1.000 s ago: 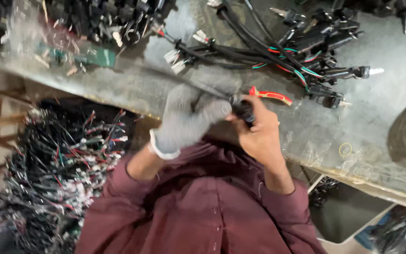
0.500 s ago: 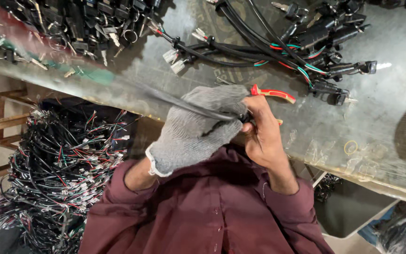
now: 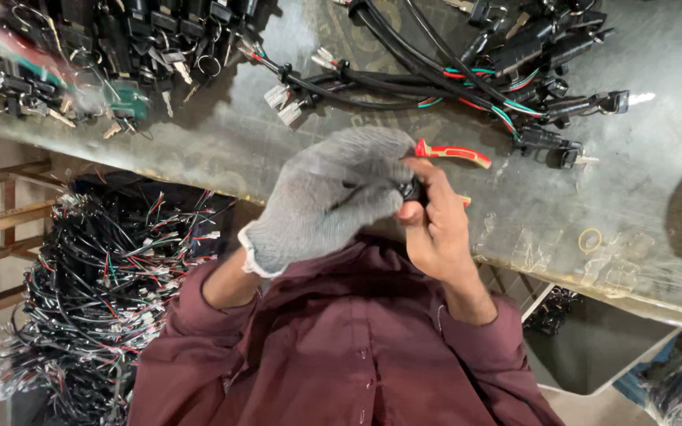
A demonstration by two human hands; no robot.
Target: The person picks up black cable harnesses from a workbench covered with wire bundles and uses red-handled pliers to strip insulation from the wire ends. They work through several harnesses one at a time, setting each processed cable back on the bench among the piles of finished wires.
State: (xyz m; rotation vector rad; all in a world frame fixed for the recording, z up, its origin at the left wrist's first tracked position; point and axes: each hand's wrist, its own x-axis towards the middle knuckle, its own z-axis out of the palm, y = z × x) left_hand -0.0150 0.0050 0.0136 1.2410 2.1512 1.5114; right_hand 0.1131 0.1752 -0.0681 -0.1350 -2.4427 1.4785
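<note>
My left hand (image 3: pixel 321 201), in a grey knit glove, and my bare right hand (image 3: pixel 436 229) meet in front of my chest at the bench edge. Both pinch a small black connector part (image 3: pixel 412 190) between their fingertips; the glove covers most of it. Just beyond my fingers, red-handled pliers (image 3: pixel 453 154) lie on the metal bench (image 3: pixel 222 146). Whether my right hand touches the pliers I cannot tell.
Black wire harnesses with coloured leads and plugs (image 3: pixel 467 79) lie across the bench's far side. A pile of black switch parts with keys (image 3: pixel 112 47) sits at far left. Under the bench at left lies a heap of loose wiring (image 3: pixel 96 292); clear plastic bags (image 3: pixel 593 260) lie at right.
My gloved left hand has closed over the black part and drawn against my right hand. The long black cable that ran out leftward from the glove is no longer seen.
</note>
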